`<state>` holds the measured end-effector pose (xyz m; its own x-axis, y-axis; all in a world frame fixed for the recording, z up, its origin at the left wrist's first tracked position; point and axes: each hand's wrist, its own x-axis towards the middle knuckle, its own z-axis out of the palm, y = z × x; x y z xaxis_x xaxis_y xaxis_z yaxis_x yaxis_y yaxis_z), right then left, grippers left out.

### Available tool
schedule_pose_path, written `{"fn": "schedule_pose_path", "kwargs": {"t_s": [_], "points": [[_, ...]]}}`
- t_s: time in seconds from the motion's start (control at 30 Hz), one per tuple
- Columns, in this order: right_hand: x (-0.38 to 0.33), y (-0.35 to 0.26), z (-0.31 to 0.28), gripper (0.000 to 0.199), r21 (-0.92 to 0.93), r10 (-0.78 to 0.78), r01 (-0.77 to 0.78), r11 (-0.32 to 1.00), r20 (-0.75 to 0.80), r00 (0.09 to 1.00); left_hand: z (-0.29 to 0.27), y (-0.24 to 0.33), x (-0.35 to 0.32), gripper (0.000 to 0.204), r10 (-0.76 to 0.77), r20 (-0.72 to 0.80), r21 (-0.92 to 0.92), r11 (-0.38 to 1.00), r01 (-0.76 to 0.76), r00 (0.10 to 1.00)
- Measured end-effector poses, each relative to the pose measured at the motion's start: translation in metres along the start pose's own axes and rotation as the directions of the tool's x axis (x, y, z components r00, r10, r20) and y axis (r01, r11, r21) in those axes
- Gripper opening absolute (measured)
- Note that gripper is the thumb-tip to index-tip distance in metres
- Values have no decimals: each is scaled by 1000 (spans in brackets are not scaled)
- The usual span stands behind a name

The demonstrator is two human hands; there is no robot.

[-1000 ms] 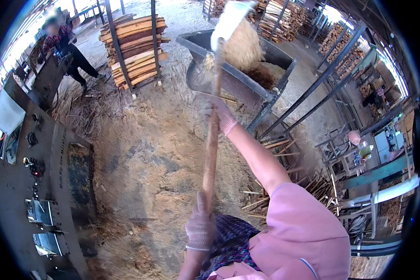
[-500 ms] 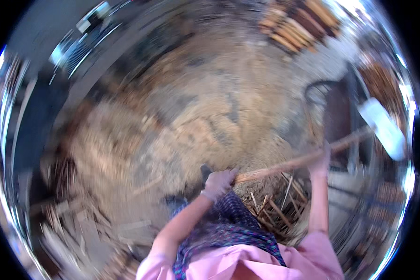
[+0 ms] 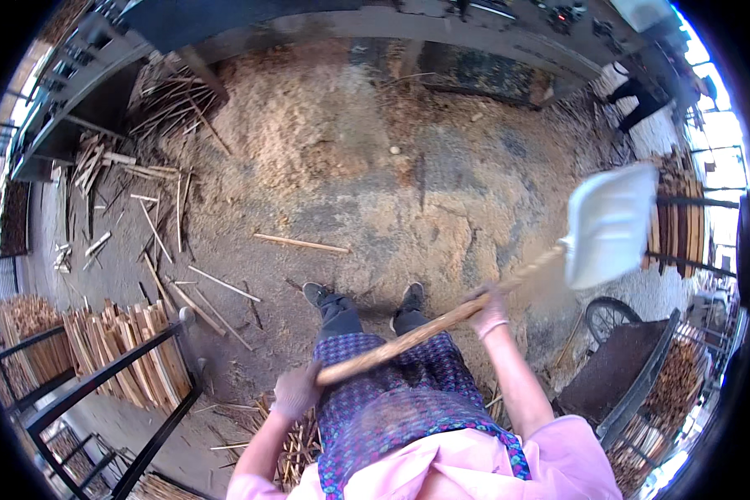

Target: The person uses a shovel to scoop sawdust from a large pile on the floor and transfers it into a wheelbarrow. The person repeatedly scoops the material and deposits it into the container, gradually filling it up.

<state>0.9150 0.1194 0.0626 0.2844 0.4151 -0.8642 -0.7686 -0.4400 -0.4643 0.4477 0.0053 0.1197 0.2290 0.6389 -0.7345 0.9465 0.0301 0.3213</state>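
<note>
While we are standing on the sawdust-covered ground (image 3: pixel 325 167), our gloved left hand (image 3: pixel 296 392) is closing around the end of the long wooden handle (image 3: pixel 425 329), and our right hand (image 3: pixel 489 310) is gripping it further up. The white plastic shovel blade (image 3: pixel 610 223) is hanging empty at the right, so it is probably feeling light and stiff. We are seeing no labels.

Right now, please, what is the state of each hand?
Left hand: closed around the lower end of the long wooden-handled shovel with a white blade.
Right hand: closed around the same handle, higher up.
</note>
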Motion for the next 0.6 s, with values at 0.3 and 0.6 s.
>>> {"fn": "schedule_pose_path", "kwargs": {"t_s": [0.3,0.6], "points": [[19,391,134,20,-481,600,-631,609,-241,763,58,-69,-247,56,-649,424,-280,569,773,632],[67,501,112,17,-866,621,-479,142,-299,724,118,-50,-161,47,-614,594,-397,339,853,520]]}}
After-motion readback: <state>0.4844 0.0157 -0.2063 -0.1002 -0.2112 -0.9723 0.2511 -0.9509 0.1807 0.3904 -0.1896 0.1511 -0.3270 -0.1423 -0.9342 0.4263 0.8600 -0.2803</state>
